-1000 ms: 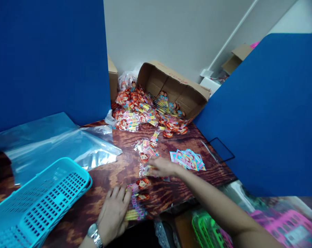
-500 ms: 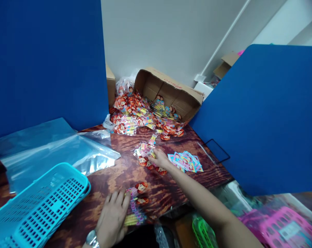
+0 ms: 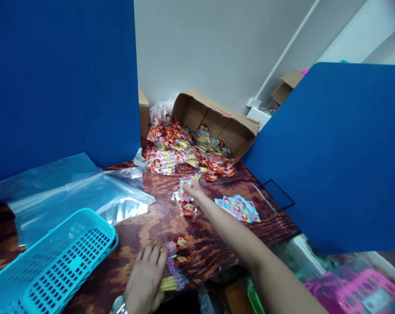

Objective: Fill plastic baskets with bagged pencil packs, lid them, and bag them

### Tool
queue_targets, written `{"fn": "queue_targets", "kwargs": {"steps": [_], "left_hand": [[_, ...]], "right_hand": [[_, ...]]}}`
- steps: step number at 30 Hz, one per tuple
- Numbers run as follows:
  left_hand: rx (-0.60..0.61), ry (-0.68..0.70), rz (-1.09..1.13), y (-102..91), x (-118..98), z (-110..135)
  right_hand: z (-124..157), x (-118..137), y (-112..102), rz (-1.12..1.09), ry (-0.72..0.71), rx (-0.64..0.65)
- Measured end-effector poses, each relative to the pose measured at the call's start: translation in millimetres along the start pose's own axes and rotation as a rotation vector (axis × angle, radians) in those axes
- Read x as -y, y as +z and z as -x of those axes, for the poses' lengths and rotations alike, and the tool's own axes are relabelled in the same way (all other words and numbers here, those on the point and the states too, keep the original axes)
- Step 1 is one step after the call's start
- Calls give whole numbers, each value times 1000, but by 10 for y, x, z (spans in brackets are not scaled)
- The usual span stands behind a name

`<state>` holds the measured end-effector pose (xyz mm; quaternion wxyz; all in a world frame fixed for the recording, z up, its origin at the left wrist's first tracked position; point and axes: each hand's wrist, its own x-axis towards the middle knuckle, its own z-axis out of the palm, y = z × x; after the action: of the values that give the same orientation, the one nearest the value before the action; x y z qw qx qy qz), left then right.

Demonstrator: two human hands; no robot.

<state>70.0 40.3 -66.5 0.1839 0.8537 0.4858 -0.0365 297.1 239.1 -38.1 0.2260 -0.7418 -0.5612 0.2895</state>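
Note:
My left hand [image 3: 145,277] lies with its fingers stretched out flat on the table's near side. Its fingertips touch the edge of several cartoon-girl packets [image 3: 180,241], which have red-haired heads, pink parts and yellow sticks. Further out, my right hand [image 3: 193,191] is closed on a clear packet [image 3: 188,207] printed with a red-haired cartoon girl. Other packets lie around and under those fingers, so how many are gripped cannot be told. To the right of this hand is a fanned pile of printed cards [image 3: 239,208].
A tipped cardboard box [image 3: 213,111] spills a heap of packets [image 3: 163,146] at the back. On the left are turquoise baskets [image 3: 69,261] and a clear plastic sheet [image 3: 76,183]. Blue partitions [image 3: 63,83] flank the wooden-patterned table [image 3: 135,229]. Pink baskets [image 3: 364,290] sit lower right.
My right hand has shifted slightly left and away from me, drawing the scattered packets closer together under it. My left hand stays by the near packets. The view has shifted slightly.

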Motion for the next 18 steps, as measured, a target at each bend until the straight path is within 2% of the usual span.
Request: {"fn": "queue_targets", "kwargs": {"steps": [2, 4, 10, 12, 14, 16, 18], "left_hand": [[-6, -3, 12, 25, 2, -1], [-16, -9, 22, 39, 1, -2], [-13, -14, 30, 25, -3, -11], [-2, -20, 25, 23, -2, -15], [7, -20, 23, 26, 1, -16], [5, -16, 32, 31, 4, -12], [2, -15, 49, 34, 3, -5]], "right_hand": [[3, 95, 119, 167, 22, -4], [61, 181, 204, 313, -15, 1], [394, 327, 325, 506, -321, 182], [464, 320, 336, 446, -433, 273], [445, 284, 291, 278, -457, 322], [322, 224, 168, 112, -397, 305], [121, 147, -19, 40, -325, 248]]}}
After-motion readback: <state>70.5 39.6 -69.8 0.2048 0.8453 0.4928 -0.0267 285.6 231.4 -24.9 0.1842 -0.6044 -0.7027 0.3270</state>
